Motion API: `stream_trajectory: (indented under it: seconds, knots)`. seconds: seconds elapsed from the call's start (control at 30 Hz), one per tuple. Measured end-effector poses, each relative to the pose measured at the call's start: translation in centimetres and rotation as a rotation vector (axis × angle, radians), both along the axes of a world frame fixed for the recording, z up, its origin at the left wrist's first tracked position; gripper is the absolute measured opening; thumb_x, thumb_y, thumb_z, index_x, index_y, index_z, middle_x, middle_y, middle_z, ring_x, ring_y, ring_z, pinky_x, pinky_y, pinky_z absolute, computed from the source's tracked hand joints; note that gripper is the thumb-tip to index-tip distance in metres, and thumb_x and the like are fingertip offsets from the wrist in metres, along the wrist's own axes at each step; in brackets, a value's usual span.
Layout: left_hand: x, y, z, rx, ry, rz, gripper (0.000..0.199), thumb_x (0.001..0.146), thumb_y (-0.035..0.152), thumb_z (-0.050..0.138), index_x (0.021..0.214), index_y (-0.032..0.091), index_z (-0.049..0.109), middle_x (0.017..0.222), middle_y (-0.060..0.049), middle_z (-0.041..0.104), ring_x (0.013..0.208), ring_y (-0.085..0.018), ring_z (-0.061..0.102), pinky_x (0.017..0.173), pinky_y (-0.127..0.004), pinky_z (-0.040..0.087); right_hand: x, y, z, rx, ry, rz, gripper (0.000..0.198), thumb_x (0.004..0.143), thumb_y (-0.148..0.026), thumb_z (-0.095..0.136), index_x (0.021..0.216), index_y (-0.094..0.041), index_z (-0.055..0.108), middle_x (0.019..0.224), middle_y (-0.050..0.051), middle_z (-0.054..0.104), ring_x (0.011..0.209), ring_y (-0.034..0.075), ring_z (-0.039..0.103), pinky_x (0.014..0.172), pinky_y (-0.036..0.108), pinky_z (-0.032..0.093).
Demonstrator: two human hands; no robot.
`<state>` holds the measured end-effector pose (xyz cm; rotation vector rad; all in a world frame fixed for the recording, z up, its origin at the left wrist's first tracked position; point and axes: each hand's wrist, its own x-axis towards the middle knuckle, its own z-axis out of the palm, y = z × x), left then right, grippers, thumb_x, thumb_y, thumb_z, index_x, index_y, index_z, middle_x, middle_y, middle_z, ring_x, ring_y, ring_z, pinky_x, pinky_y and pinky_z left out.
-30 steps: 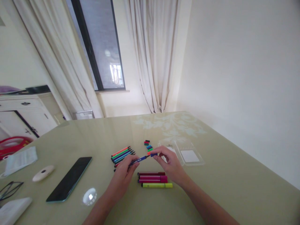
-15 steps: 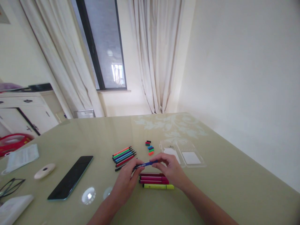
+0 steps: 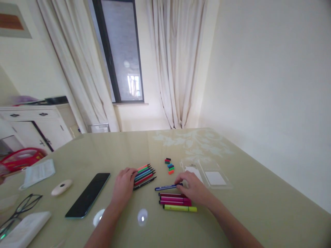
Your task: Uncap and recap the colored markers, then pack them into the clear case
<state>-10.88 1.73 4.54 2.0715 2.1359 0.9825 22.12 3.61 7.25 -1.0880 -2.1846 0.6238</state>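
Observation:
Several uncapped felt-tip pens (image 3: 144,176) lie side by side on the table, dark tips pointing right. My left hand (image 3: 124,182) is at their left ends, its fingers bent and pressed together against the pens; the hand hides part of them. With its thumb and fingers, my right hand (image 3: 192,187) pinches the right end of a blue felt-tip pen (image 3: 164,187), held low over the table. Just below it, a yellow-green pen (image 3: 178,208) and several dark red and magenta pens (image 3: 172,198) lie in a row. Small coloured caps (image 3: 170,166) sit beyond the hands.
An open clear plastic case (image 3: 227,182) with white cards inside lies behind my right hand. To the left are a phone (image 3: 88,196), a white oval object (image 3: 62,187), a face mask (image 3: 38,173), glasses (image 3: 28,204) and a white block-shaped item (image 3: 27,229).
My left hand has let go of the blue pen and moved left to the uncapped pens. The right hand keeps the blue pen, now lower, above the magenta ones. The view has shifted slightly left.

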Motion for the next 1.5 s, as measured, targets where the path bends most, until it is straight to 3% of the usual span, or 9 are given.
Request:
stream_trajectory:
  seconds: [0.13, 0.3, 0.5, 0.7, 0.83, 0.93, 1.03, 1.17, 1.5]
  knots:
    - [-0.2, 0.6, -0.4, -0.066, 0.040, -0.025, 0.029, 0.097, 0.027, 0.046, 0.092, 0.022, 0.075, 0.099, -0.009, 0.072, 0.098, -0.028, 0.063, 0.094, -0.041, 0.048, -1.2, 1.1, 0.0, 0.071, -0.069, 0.026, 0.013, 0.088, -0.019, 0.066, 0.090, -0.026, 0.077, 0.095, 0.003, 0.079, 0.094, 0.024, 0.068, 0.090, 0.038, 0.046]
    - [0.1, 1.0, -0.4, -0.093, 0.025, -0.030, 0.029, 0.098, 0.030, 0.048, 0.093, 0.023, 0.076, 0.099, -0.009, 0.071, 0.098, -0.027, 0.064, 0.092, -0.038, 0.048, -3.0, 5.6, 1.3, 0.146, -0.313, -0.097, 0.022, 0.094, -0.016, 0.059, 0.096, -0.023, 0.079, 0.099, 0.006, 0.080, 0.096, 0.025, 0.068, 0.089, 0.036, 0.045]
    - [-0.1, 0.9, -0.2, -0.159, 0.022, 0.004, 0.028, 0.098, 0.027, 0.049, 0.091, 0.022, 0.076, 0.098, -0.009, 0.070, 0.098, -0.026, 0.064, 0.092, -0.036, 0.047, -4.4, 8.9, 1.2, 0.164, -0.489, -0.093, 0.021, 0.084, -0.008, 0.065, 0.081, -0.022, 0.081, 0.089, 0.010, 0.079, 0.092, 0.025, 0.068, 0.085, 0.034, 0.046]
    - [0.1, 0.7, 0.2, -0.153, 0.014, -0.022, 0.023, 0.097, 0.026, 0.053, 0.090, 0.022, 0.074, 0.096, -0.008, 0.073, 0.098, -0.028, 0.064, 0.091, -0.037, 0.046, -4.8, 8.7, 1.6, 0.168, -0.506, -0.061, 0.017, 0.079, -0.006, 0.070, 0.079, -0.021, 0.079, 0.089, 0.010, 0.079, 0.095, 0.027, 0.069, 0.087, 0.035, 0.046]
    - [0.3, 0.7, 0.2, -0.132, 0.006, -0.042, 0.024, 0.097, 0.027, 0.051, 0.093, 0.021, 0.074, 0.096, -0.009, 0.073, 0.098, -0.029, 0.064, 0.093, -0.041, 0.047, -3.6, 5.8, 1.7, 0.156, -0.347, -0.082, 0.020, 0.089, -0.014, 0.062, 0.100, -0.021, 0.077, 0.099, 0.007, 0.079, 0.097, 0.025, 0.069, 0.090, 0.036, 0.047]
    - [1.3, 0.8, 0.4, -0.079, -0.063, -0.068, 0.032, 0.099, 0.031, 0.045, 0.102, 0.020, 0.074, 0.100, -0.011, 0.071, 0.100, -0.028, 0.065, 0.096, -0.042, 0.048, -2.2, 2.6, 0.9, 0.121, -0.072, -0.072, 0.013, 0.091, -0.022, 0.065, 0.099, -0.022, 0.075, 0.097, 0.004, 0.077, 0.094, 0.023, 0.069, 0.090, 0.036, 0.048]
    - [3.0, 0.4, 0.8, -0.013, -0.231, -0.210, 0.035, 0.100, 0.036, 0.042, 0.107, 0.022, 0.074, 0.106, -0.009, 0.069, 0.102, -0.026, 0.067, 0.096, -0.040, 0.051, -1.4, 0.4, 0.2, 0.079, 0.137, -0.070, 0.012, 0.091, -0.027, 0.068, 0.100, -0.023, 0.074, 0.094, 0.004, 0.076, 0.088, 0.021, 0.069, 0.083, 0.034, 0.051]
    - [5.0, -0.7, 1.7, -0.034, -0.354, -0.378, 0.029, 0.098, 0.039, 0.048, 0.106, 0.025, 0.072, 0.108, -0.007, 0.073, 0.103, -0.026, 0.067, 0.095, -0.042, 0.053, -1.1, 0.1, 0.2, 0.109, 0.270, -0.085, 0.012, 0.093, -0.029, 0.066, 0.100, -0.024, 0.075, 0.093, 0.004, 0.076, 0.085, 0.020, 0.068, 0.079, 0.033, 0.052]
    - [5.9, -1.7, 1.7, -0.118, -0.385, -0.421, 0.026, 0.099, 0.039, 0.051, 0.108, 0.026, 0.071, 0.107, -0.004, 0.075, 0.101, -0.025, 0.069, 0.093, -0.038, 0.053, -1.2, 0.2, 0.5, 0.123, 0.339, -0.038, 0.010, 0.093, -0.027, 0.070, 0.100, -0.025, 0.077, 0.092, 0.003, 0.076, 0.084, 0.019, 0.068, 0.081, 0.033, 0.053]
